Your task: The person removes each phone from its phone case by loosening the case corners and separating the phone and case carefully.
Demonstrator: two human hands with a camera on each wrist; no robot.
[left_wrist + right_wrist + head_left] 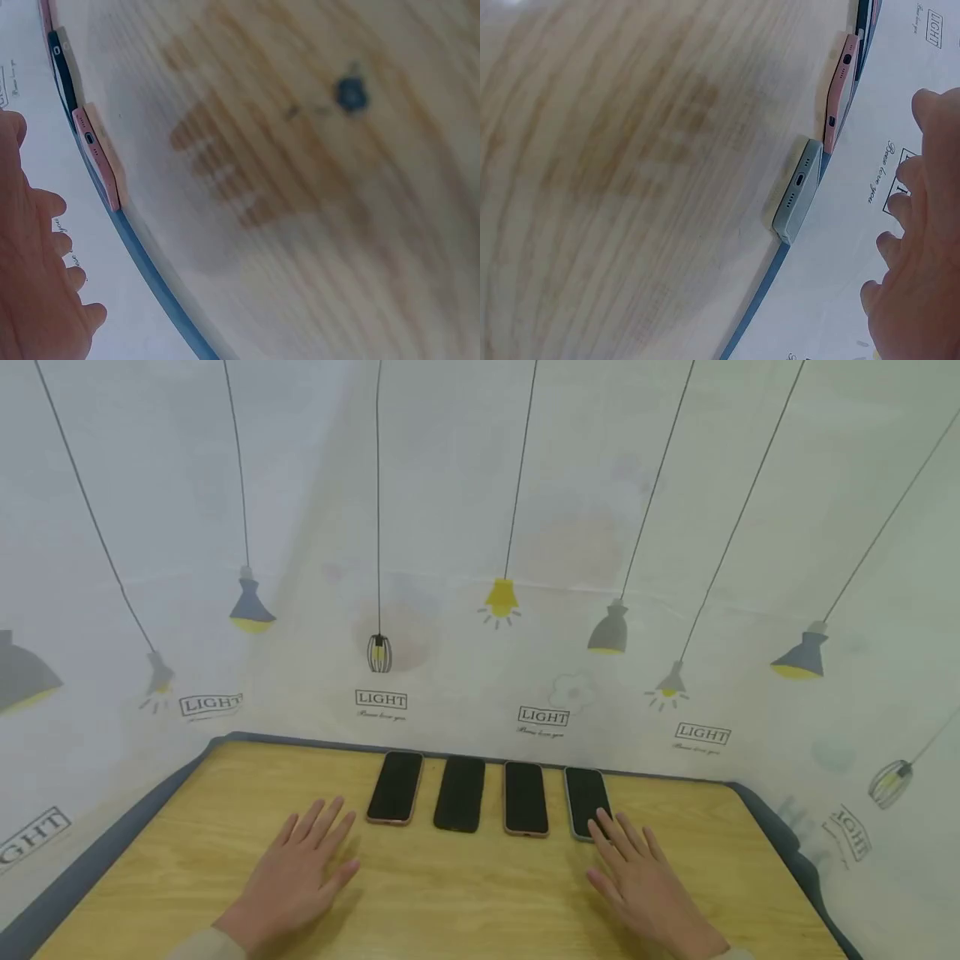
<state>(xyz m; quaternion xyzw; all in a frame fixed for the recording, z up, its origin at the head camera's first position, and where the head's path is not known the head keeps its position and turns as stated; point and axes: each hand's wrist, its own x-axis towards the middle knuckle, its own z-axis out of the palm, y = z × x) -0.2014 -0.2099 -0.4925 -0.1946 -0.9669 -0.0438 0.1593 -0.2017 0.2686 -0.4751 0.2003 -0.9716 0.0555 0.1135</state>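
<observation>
Along the far edge of your wood-grain surface (420, 893), left to right: one pink-rimmed phone (395, 787); one dark-rimmed phone (460, 794); a second pink-rimmed phone (526, 799); one pale-rimmed phone (588, 803). All lie flat, dark screens up, with gaps between neighbours, a spacing that probably keeps each separate and easy to grip singly; the face-up, side-by-side order seems meant for comparing them at a glance. Backing: a pale sheet (450, 485) printed with hanging lamps. Your left hand (300, 868): at left, nearer than the row, palm down, fingers extended and slightly spread, thumb towards the middle, grasping nothing. Your right hand (637, 877): its mirror at right, equally released, fingertips overlapping the pale-rimmed phone in the head view, yet apart from it in the right wrist view.
</observation>
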